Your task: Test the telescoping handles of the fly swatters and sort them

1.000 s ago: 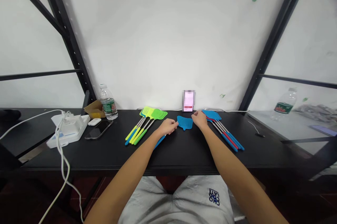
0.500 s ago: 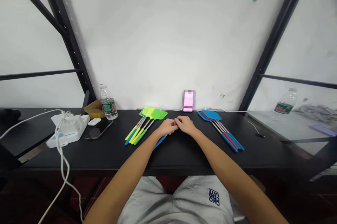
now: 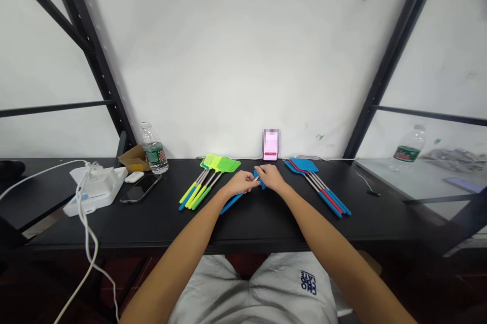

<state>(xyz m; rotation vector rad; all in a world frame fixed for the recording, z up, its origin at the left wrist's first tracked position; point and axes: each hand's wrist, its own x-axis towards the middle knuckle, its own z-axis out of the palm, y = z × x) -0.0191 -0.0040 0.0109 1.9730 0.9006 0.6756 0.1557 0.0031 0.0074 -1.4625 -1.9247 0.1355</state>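
Both hands meet over the middle of the black table around one blue fly swatter (image 3: 232,203). My left hand (image 3: 242,183) is closed on its shaft, and the blue handle slants down toward the table's front edge. My right hand (image 3: 267,177) grips the blue head, most of which the fingers cover. To the left lies a fan of fly swatters (image 3: 205,182) with yellow-green, green and blue parts. Another group of fly swatters (image 3: 319,187), blue and red, lies to the right with the handles toward me.
A phone with a lit screen (image 3: 271,145) stands against the wall. At left are a water bottle (image 3: 154,149), a small cardboard box (image 3: 135,158), a dark phone (image 3: 141,188), a white case (image 3: 134,177) and a power strip (image 3: 95,192) with white cables. A clear panel (image 3: 426,182) borders the right side.
My hands have moved slightly apart, and the swatter's blue head now shows between them. More of its handle is visible below my left hand. The view has shifted slightly.
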